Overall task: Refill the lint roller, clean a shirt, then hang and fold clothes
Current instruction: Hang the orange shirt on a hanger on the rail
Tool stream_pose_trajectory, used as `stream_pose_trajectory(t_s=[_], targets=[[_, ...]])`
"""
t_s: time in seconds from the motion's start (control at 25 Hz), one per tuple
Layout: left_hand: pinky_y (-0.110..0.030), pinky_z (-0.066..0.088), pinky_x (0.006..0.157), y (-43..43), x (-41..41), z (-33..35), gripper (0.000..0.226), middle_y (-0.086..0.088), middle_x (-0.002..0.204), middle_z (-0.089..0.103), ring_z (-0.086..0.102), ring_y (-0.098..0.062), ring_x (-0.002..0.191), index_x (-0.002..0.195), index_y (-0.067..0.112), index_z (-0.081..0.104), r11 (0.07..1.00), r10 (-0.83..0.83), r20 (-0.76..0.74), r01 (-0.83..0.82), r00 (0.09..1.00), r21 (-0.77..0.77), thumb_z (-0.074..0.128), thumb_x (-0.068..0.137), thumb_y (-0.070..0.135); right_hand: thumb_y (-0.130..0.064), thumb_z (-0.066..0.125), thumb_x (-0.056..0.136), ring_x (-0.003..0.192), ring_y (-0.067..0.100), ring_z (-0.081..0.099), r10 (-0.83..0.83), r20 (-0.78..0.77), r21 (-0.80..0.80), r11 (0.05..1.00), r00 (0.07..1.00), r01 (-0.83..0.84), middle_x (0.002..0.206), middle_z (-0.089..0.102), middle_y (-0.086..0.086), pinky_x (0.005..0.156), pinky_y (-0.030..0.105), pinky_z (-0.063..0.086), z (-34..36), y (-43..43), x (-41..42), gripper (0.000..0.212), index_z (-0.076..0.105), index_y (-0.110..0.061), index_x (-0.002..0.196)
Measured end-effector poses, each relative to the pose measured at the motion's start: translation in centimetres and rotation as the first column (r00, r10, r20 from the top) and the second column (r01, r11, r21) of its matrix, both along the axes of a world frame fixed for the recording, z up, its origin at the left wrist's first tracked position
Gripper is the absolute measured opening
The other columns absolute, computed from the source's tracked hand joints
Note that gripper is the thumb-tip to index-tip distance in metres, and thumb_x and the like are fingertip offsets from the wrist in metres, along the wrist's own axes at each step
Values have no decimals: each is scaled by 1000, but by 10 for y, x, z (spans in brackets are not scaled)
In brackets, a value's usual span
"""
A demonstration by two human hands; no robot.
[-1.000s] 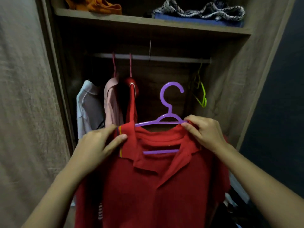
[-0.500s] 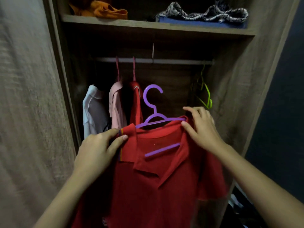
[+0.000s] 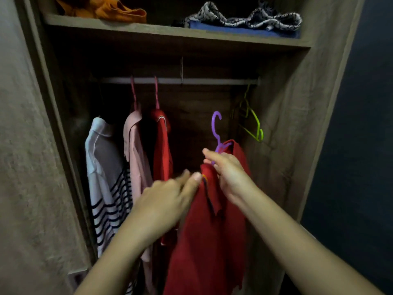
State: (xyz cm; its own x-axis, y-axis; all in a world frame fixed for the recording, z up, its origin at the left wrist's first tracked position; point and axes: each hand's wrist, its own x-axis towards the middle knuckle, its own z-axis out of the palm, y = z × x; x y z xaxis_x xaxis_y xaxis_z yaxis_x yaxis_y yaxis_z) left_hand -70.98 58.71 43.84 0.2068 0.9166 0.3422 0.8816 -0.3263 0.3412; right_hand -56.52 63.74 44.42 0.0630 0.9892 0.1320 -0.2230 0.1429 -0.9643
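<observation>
Below the wardrobe rail (image 3: pixel 178 81), the right hand (image 3: pixel 227 173) pinches the purple hanger (image 3: pixel 216 133) carrying the red shirt (image 3: pixel 212 231), now turned edge-on (earlier it faced the camera); the left hand (image 3: pixel 168 201), loosely spread, touches its collar. No writing is legible.

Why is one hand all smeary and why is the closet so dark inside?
Head view: the left hand is smeared by motion blur, while the right hand on the purple hanger looks sharper; little light reaches the closet, so the space under the shelf and behind the rod is nearly black; the wide lens makes the closet sides lean.
</observation>
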Motion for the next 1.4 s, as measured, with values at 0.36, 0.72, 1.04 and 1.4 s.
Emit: stream_pose_trajectory(t_s=[0.36, 0.72, 1.04, 1.4], targets=[[-31, 33, 103, 154, 12, 30, 73, -23, 145, 38, 40, -37, 130, 151, 12, 8, 979, 205, 589, -163, 782, -125, 52, 92, 19, 18, 53, 60, 66, 16, 44, -209, 242, 34, 978, 948, 207, 70, 43, 3, 56, 26, 36, 7, 89, 21, 38, 40, -16, 73], [-10, 28, 77, 181, 9, 21, 74, -10, 144, 43, 48, -25, 125, 150, 27, 9, 998, 53, 460, -39, 886, -40, 45, 90, 3, 10, 45, 73, 57, 13, 44, -113, 374, 174, 984, 921, 50, 63, 48, 2, 49, 19, 37, 72, 197, 23, 25, 47, -15, 68], [-1, 27, 85, 192, -8, 15, 75, 6, 146, 36, 36, 0, 120, 149, 31, 14, 998, -25, 473, 50, 881, -40, 49, 90, 1, 4, 43, 88, 77, 16, 49, -146, 457, 270, 963, 877, 19, 85, 51, 3, 48, 19, 41, 105, 247, 2, 27, 53, -18, 100], [-8, 29, 94, 115, -8, 77, 64, -3, 139, 51, 47, -6, 123, 146, 16, 28, 867, 143, 149, -197, 978, 457, 47, 92, 44, -38, 53, 89, 118, 30, 50, -669, 525, 702, 690, 526, 178, 126, 52, 12, 96, 36, 41, 111, 222, 13, 49, 45, -17, 132]])
